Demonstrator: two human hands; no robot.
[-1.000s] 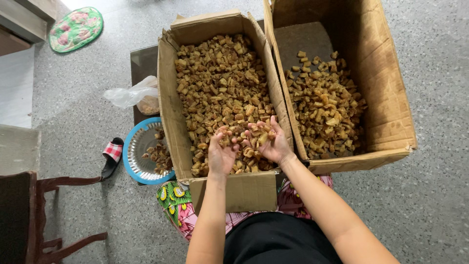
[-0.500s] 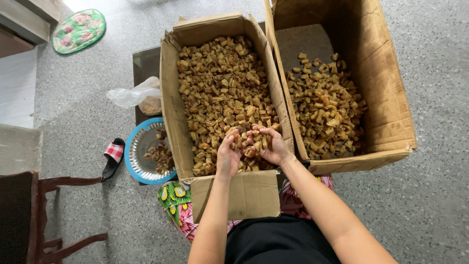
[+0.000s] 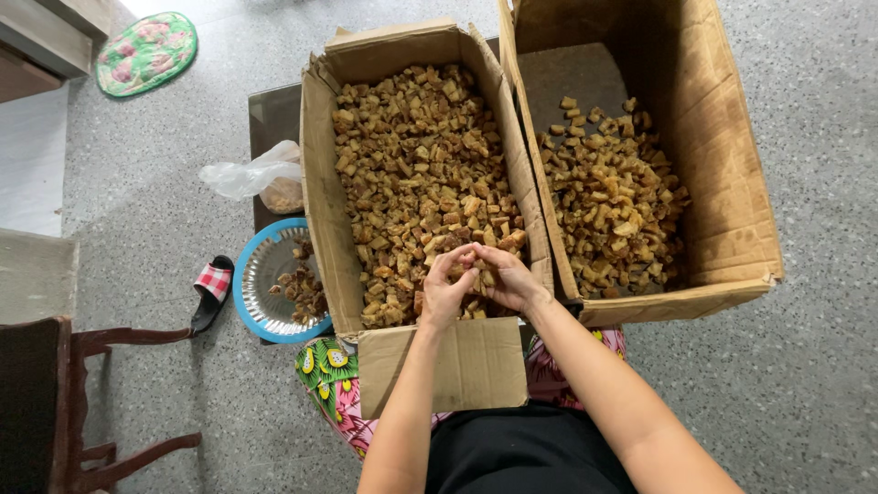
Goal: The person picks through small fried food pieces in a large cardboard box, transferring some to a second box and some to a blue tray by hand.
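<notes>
The fingers [image 3: 460, 265] of both hands are curled inward and pressed tip to tip over a small clump of brown chunks, the left hand [image 3: 445, 291] and the right hand [image 3: 506, 279] meeting knuckle to knuckle just above the near end of the left cardboard box [image 3: 322, 210]; they seem to pinch one or two pieces between them, though exactly which pieces cannot be told at this size. The brown chunks [image 3: 416, 174] fill that box from wall to wall, so the hands can work right over the heap and anything that slips falls back among the rest. Its near flap is folded down toward the person's lap, which leaves the near edge low enough for the forearms to reach in. Touching it on the right stands a taller, second cardboard box [image 3: 722, 174], holding a thinner layer of similar chunks [image 3: 608, 206] gathered toward its near side, close to the right hand. On the other side, on the speckled floor, a blue-rimmed metal plate [image 3: 256, 274] carries a small pile of darker bits, within easy reach of the left hand, and a clear plastic bag [image 3: 251, 176] lies just behind it. A red-checked slipper [image 3: 212, 285] and a wooden chair [image 3: 64, 393] sit further left, apart from the work.
</notes>
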